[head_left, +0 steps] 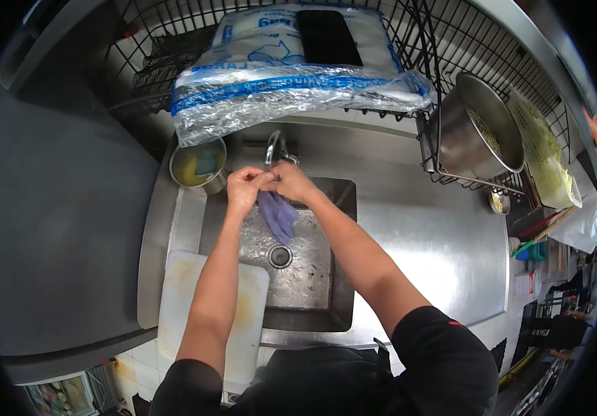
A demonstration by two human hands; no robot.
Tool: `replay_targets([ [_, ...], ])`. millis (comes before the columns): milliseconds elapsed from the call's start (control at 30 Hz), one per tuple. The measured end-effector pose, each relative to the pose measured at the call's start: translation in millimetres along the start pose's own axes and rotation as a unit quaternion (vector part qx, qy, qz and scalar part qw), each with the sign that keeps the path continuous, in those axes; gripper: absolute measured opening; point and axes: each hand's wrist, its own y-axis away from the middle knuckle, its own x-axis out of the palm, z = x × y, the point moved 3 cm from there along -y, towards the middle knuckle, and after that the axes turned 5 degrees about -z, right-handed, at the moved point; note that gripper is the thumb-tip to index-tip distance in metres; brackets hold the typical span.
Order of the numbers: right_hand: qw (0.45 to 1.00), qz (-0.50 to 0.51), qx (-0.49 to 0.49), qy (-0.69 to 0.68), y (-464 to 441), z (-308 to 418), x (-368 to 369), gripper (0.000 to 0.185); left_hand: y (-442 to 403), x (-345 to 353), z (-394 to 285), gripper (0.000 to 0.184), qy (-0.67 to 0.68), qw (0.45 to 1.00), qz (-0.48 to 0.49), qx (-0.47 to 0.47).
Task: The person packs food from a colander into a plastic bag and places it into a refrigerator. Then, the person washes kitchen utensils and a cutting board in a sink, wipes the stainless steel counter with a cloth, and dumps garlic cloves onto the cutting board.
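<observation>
A thin purple disposable glove [278, 216] hangs limp, fingers down, over the metal sink [305, 277]. My left hand [244, 187] pinches its upper end. My right hand [290, 182] is closed on the same end, the fingertips of both hands meeting there. Just behind my hands rises a curved chrome faucet [275, 147]. To the left of my left hand stands a metal pot [200, 166] with yellowish liquid and a greenish pad-like thing in it.
A white cutting board [248, 298] lies across the sink's near left corner. Steel counter [423, 243] extends right. Above, a wire rack holds a plastic-wrapped pack of bags [264, 41], a large steel pot [454, 128] and a light green basket [541, 145]. People are at far right.
</observation>
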Motion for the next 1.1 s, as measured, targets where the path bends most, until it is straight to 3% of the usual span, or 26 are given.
replay_targets([
  [67, 0.988, 0.059, 0.106, -0.096, -1.5, 2.3, -4.0, 0.024, -5.7, -4.3, 4.3, 0.008, -0.009, 1.000, -0.003, 0.016],
  [167, 0.971, 0.113, 0.185, -0.105, -10.9, 7.9, -1.6, 0.023, -10.4, -11.1, 7.5, 0.011, -0.024, 0.999, 0.002, 0.028],
  [300, 0.948, 0.072, 0.204, -0.232, -12.2, 1.9, 7.0, 0.018, 2.3, -15.1, 10.8, 0.016, 0.016, 0.999, 0.035, -0.006],
  [333, 0.949, 0.070, 0.202, -0.232, -11.9, -2.5, 7.8, 0.018, 5.6, -20.9, 20.6, 0.018, -0.079, 0.993, 0.080, -0.025],
  [367, 0.955, 0.029, 0.190, -0.228, -11.2, -6.1, 3.7, 0.017, 5.8, -28.3, 29.4, 0.018, -0.080, 0.993, 0.080, -0.023],
  [433, 0.958, -0.013, 0.177, -0.224, -6.9, -7.9, -6.2, 0.016, 9.2, -32.8, 38.8, 0.024, -0.248, 0.950, 0.187, -0.025],
  [467, 0.942, -0.037, 0.194, -0.272, -4.0, -7.5, -13.6, 0.016, 6.7, -38.3, 36.8, 0.029, -0.348, 0.923, 0.161, -0.043],
  [567, 0.921, -0.048, 0.234, -0.308, 4.6, -12.6, -21.1, 0.017, 1.2, -38.0, 12.1, 0.027, -0.418, 0.895, 0.152, -0.011],
  [667, 0.954, -0.014, 0.213, -0.210, 11.7, -9.8, -9.4, 0.020, -9.4, -22.1, -7.5, 0.026, -0.372, 0.906, 0.202, 0.017],
  [733, 0.948, 0.101, 0.239, -0.182, 13.6, 2.2, 8.9, 0.022, -8.9, -12.9, -16.9, 0.025, -0.343, 0.919, 0.192, 0.032],
  [900, 0.926, 0.045, 0.261, -0.268, 5.1, -5.3, 1.8, 0.019, -7.1, -31.8, -18.3, 0.023, -0.281, 0.948, 0.149, 0.029],
  [967, 0.927, 0.014, 0.273, -0.258, 5.8, -7.2, -7.5, 0.020, -1.6, -45.2, -14.7, 0.024, -0.471, 0.856, 0.215, 0.000],
  [1033, 0.937, 0.019, 0.265, -0.229, 4.2, -3.5, -15.2, 0.027, -4.0, -47.9, -14.2, 0.019, -0.464, 0.870, 0.168, 0.002],
  [1100, 0.959, 0.070, 0.226, -0.159, 8.8, 8.9, -13.3, 0.029, -9.5, -44.6, -8.0, 0.011, -0.282, 0.946, 0.144, -0.074],
])
